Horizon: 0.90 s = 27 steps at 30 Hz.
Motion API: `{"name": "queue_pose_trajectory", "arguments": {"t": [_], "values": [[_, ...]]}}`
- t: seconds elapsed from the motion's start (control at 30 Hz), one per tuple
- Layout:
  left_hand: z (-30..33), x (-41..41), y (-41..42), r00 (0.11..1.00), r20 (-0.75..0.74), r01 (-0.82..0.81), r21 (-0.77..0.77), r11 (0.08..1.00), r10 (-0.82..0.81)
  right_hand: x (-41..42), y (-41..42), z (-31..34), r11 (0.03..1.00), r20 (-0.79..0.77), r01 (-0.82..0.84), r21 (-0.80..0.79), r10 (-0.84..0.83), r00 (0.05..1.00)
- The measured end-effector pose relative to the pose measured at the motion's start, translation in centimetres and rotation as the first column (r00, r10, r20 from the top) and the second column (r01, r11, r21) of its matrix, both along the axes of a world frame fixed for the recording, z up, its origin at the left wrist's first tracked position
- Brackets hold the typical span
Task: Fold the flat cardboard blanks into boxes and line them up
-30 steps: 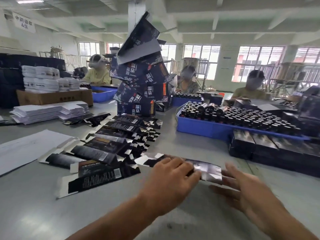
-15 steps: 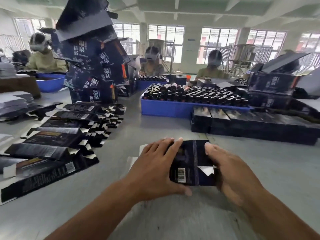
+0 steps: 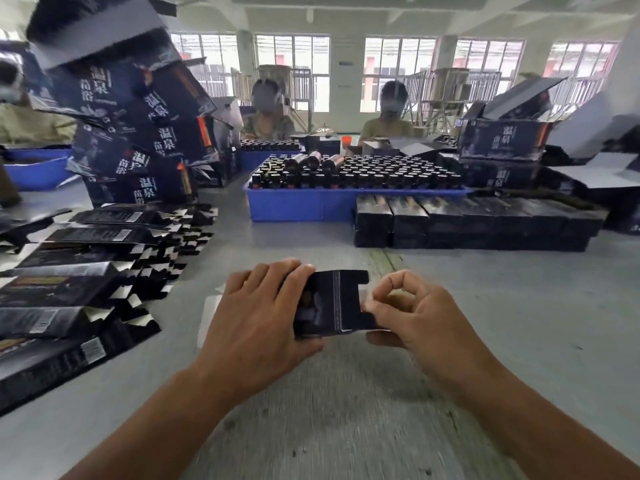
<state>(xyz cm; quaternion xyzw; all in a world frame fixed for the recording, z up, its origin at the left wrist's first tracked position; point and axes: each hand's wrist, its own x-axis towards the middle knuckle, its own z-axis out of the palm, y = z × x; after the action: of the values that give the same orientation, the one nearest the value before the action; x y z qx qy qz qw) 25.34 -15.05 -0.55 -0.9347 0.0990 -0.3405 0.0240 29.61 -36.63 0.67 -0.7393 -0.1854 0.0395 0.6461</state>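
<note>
A black cardboard blank (image 3: 332,303) sits between my hands over the grey table (image 3: 346,410), partly opened into a box shape. My left hand (image 3: 258,323) grips its left part, fingers over the top and thumb underneath. My right hand (image 3: 412,313) pinches a flap at its right end with curled fingers. A fanned spread of flat black blanks (image 3: 79,282) lies to the left. A row of folded black boxes (image 3: 474,223) is lined up at the right, beyond my hands.
A blue tray (image 3: 301,206) full of dark bottles stands behind the row. A leaning pile of larger printed cartons (image 3: 131,133) rises at the back left, more cartons (image 3: 505,140) at the back right. Two people sit across the table.
The blank has risen off the table and opened up from flat. My right hand went from lying beside its end to pinching a flap. The view shifted slightly to the right.
</note>
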Motion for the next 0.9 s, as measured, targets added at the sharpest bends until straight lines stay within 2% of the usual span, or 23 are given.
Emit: {"name": "queue_pose_trajectory", "arguments": {"t": [0.1,0.27,0.5,0.63,0.9], "values": [[0.17,-0.22,-0.28,1.000,0.001,0.006,0.005,1.000,-0.006,-0.17,-0.08,-0.04,1.000,0.023,-0.021,0.005,0.020,1.000],[0.40,-0.44,-0.33,0.999,-0.016,0.039,0.031,0.999,-0.039,-0.19,-0.23,-0.01,0.998,-0.039,-0.038,0.053,0.040,0.998],[0.30,-0.63,-0.63,0.993,-0.025,0.116,0.030,0.993,-0.115,-0.53,0.33,-0.16,0.996,0.061,-0.084,-0.032,0.086,0.994],[0.22,-0.80,-0.69,0.990,-0.015,0.143,0.002,0.990,-0.142,-0.68,0.38,-0.05,0.997,0.115,-0.051,-0.053,0.056,0.992],[0.79,-0.81,-0.97,0.980,0.007,0.198,0.055,0.979,-0.199,-0.66,0.09,0.36,0.998,0.260,0.044,-0.045,-0.031,0.965]]}}
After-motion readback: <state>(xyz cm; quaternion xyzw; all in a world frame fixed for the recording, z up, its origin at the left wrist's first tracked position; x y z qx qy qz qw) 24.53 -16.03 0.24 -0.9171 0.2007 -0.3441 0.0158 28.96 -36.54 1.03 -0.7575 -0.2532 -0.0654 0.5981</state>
